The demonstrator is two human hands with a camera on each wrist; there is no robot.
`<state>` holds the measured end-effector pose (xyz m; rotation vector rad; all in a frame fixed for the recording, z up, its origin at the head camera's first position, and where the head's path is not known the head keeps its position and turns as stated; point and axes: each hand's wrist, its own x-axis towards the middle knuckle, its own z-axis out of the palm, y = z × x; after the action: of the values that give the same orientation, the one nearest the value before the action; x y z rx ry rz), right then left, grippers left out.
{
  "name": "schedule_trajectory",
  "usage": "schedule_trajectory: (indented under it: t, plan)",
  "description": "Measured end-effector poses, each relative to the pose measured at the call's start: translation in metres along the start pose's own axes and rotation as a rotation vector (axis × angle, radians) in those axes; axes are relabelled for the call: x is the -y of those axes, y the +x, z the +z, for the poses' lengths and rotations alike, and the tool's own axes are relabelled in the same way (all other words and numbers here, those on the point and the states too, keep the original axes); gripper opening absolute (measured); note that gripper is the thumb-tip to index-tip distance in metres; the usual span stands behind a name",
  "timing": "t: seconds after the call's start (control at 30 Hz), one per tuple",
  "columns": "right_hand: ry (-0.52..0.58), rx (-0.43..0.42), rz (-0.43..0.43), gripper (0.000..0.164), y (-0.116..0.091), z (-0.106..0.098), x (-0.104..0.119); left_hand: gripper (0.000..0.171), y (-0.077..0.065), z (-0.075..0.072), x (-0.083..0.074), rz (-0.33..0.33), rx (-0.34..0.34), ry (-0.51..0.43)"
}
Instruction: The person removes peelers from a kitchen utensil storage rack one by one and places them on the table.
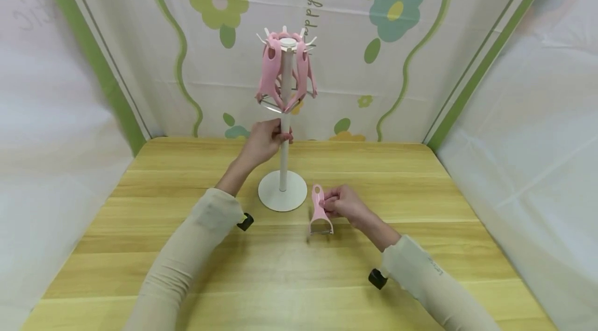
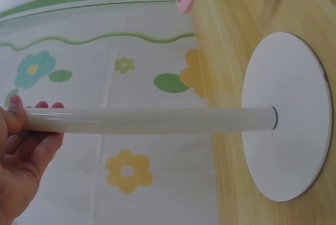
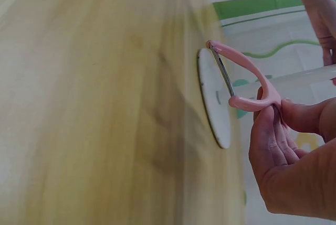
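Note:
A white stand with a round base (image 1: 282,201) stands upright on the table, several pink peelers (image 1: 269,74) hanging from the hooks at its top. My left hand (image 1: 262,141) grips the white pole (image 1: 284,160) below the hanging peelers; in the left wrist view the fingers (image 2: 39,154) wrap round it. To the right of the base, my right hand (image 1: 343,202) pinches one pink peeler (image 1: 319,211) by its handle, blade end toward the front. The right wrist view shows this peeler (image 3: 247,62) held above the table, thumb on one side and fingers on the other.
The wooden table (image 1: 261,279) ends at the back against a white curtain (image 1: 322,82) printed with flowers. White sheets with green edging hang at both sides. A small black piece (image 1: 245,222) sits on the left wrist, another (image 1: 377,279) on the right.

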<state>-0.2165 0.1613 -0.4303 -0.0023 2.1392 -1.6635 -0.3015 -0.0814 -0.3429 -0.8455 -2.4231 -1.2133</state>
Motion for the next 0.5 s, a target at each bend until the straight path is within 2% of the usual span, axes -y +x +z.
schedule_trajectory:
  t: [0.17, 0.5]
  plan:
    - [-0.019, 0.003, 0.057, 0.018, 0.004, 0.005, -0.011, 0.010, -0.002, -0.001, 0.001, -0.006, 0.005, -0.006]
    - [-0.047, 0.007, 0.109, 0.015, 0.010, 0.011, -0.024, 0.011, -0.002, -0.001, -0.001, -0.015, 0.005, -0.020]
